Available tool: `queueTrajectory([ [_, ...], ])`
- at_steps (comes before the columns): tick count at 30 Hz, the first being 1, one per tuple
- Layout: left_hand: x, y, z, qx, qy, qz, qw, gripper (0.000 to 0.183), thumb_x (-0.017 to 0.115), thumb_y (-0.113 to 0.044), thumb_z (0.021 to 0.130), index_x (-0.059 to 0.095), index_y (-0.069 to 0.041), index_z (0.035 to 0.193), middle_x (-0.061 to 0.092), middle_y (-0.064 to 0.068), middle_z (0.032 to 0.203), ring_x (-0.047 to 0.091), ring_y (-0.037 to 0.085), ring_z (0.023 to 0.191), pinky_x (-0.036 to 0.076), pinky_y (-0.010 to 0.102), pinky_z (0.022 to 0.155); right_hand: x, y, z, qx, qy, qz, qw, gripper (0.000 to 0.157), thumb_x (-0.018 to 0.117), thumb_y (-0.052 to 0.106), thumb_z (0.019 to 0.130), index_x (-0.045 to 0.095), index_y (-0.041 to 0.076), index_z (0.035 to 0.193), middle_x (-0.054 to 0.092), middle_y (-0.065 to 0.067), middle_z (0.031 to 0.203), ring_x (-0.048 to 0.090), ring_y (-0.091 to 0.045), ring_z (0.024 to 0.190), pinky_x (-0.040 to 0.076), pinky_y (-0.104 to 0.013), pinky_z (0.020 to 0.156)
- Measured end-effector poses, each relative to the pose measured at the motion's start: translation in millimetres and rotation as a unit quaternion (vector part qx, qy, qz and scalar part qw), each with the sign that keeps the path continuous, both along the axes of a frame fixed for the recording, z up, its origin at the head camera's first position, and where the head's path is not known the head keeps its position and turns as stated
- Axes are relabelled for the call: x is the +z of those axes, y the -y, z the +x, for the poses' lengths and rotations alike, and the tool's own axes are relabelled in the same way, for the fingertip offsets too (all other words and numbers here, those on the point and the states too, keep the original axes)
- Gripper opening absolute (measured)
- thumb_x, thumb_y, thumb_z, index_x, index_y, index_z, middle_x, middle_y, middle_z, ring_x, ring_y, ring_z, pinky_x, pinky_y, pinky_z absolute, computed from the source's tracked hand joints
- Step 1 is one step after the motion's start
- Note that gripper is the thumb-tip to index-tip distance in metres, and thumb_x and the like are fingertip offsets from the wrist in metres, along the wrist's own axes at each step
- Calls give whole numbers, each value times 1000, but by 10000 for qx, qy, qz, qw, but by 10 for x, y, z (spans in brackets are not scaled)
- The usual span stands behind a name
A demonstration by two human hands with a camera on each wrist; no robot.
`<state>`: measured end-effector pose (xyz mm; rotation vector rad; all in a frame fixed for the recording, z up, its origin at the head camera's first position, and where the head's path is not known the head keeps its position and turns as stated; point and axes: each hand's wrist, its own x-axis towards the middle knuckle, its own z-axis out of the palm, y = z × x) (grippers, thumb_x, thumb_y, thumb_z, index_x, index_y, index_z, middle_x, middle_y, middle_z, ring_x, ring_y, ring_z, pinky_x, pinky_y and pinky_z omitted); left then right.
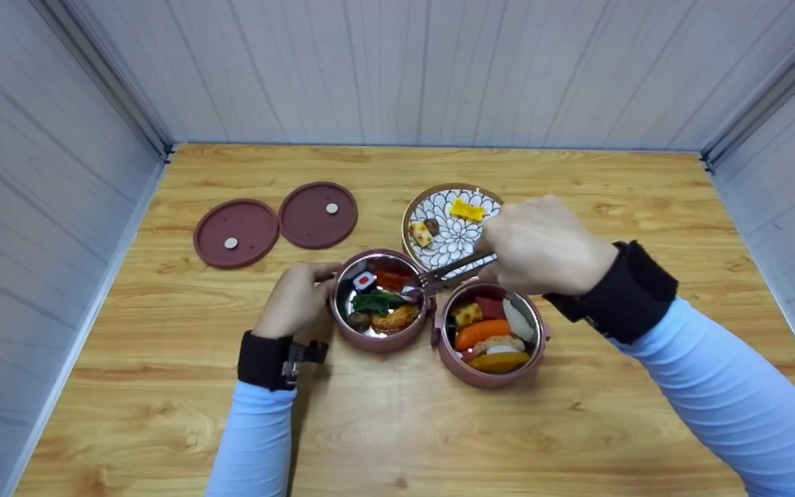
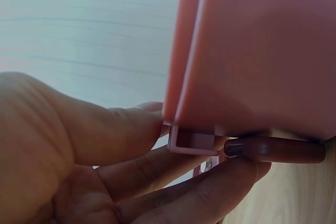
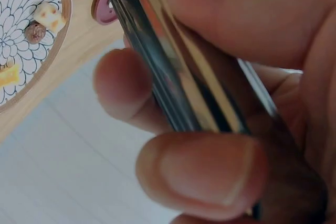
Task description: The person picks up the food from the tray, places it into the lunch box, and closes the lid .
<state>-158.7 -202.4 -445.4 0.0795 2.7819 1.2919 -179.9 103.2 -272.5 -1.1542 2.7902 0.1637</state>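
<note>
My right hand (image 1: pixel 542 245) grips metal tongs (image 1: pixel 463 268), whose tips reach over the rim into the left pink round lunch box (image 1: pixel 377 343). A small purple piece (image 1: pixel 411 293) is at those tips. In the right wrist view, fingers curl round the tongs (image 3: pixel 157 66). On the box's left side, my left hand (image 1: pixel 294 297) holds it, thumb at the rim and fingers by the side latch (image 2: pixel 195 142) in the left wrist view. Inside lie a green leafy piece (image 1: pixel 377 301), a fried brown piece (image 1: pixel 395 318), a red piece (image 1: pixel 390 279) and other toy food.
A second pink lunch box (image 1: pixel 484 376), filled with toy food such as an orange sausage (image 1: pixel 482 334), stands close on the right. Behind is a flower-patterned plate (image 1: pixel 449 241) with a yellow piece (image 1: pixel 467 209). Two dark red lids (image 1: pixel 235 233) lie at the back left.
</note>
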Motion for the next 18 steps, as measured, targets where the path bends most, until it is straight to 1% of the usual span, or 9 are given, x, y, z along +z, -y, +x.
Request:
queueTrajectory([
  [3, -2, 12, 9, -2, -29, 4, 10000, 34, 59, -3, 98, 62, 1, 131, 66, 19, 123, 63, 27, 107, 51, 41, 91, -16, 67, -4, 81, -88, 47, 9999, 7, 79, 27, 82, 77, 21, 83, 61, 4, 66, 56, -17, 58, 39, -35, 47],
  [4, -2, 13, 7, -15, -62, -6, 10000, 34, 59, -3, 97, 62, 2, 131, 66, 19, 123, 63, 28, 108, 51, 41, 92, -22, 84, -4, 78, -90, 39, 9999, 7, 79, 27, 82, 78, 21, 84, 61, 4, 67, 56, -17, 58, 39, -35, 47],
  [5, -1, 12, 4, -27, -89, -10, 10000, 34, 59, -3, 97, 62, 2, 131, 66, 20, 123, 62, 28, 110, 50, 41, 93, -29, 101, -5, 87, -101, 40, 9999, 8, 79, 28, 83, 78, 21, 86, 61, 4, 67, 56, -18, 59, 40, -36, 47],
  [8, 1, 12, -1, -53, -135, -6, 9999, 34, 59, -2, 97, 62, 3, 131, 65, 20, 123, 61, 30, 114, 49, 43, 96, -50, 159, -10, 93, -56, -2, 9999, 8, 78, 29, 83, 78, 21, 84, 61, 4, 65, 57, -20, 61, 42, -37, 50],
  [10, -1, 11, -2, -49, -136, -1, 9999, 34, 59, -2, 97, 62, 3, 131, 66, 20, 123, 61, 30, 114, 49, 43, 97, -63, 197, -12, 102, -9, -10, 9999, 12, 78, 31, 84, 74, 21, 77, 59, 5, 63, 56, -20, 62, 43, -38, 52],
  [12, -2, 12, -3, -21, -127, -4, 9999, 33, 59, -3, 97, 63, 2, 130, 66, 20, 122, 62, 28, 112, 50, 42, 95, -76, 228, -13, 117, 10, -17, 9999, 21, 78, 32, 84, 68, 21, 69, 55, 5, 59, 55, -20, 60, 42, -38, 51],
  [14, -4, 13, -6, 12, -117, -25, 9999, 32, 60, -4, 97, 64, 2, 129, 67, 19, 121, 62, 27, 111, 50, 42, 94, -91, 256, -12, 97, 6, -6, 10000, 24, 77, 33, 85, 66, 21, 68, 53, 4, 57, 54, -19, 58, 42, -37, 50],
  [18, -11, 11, -9, 71, -79, -46, 9999, 31, 60, -5, 97, 65, 1, 128, 68, 17, 120, 62, 25, 109, 50, 41, 93, -165, 296, -23, 166, -84, -138, 9997, 19, 78, 34, 84, 72, 18, 76, 55, 3, 60, 55, -19, 58, 43, -36, 49],
])
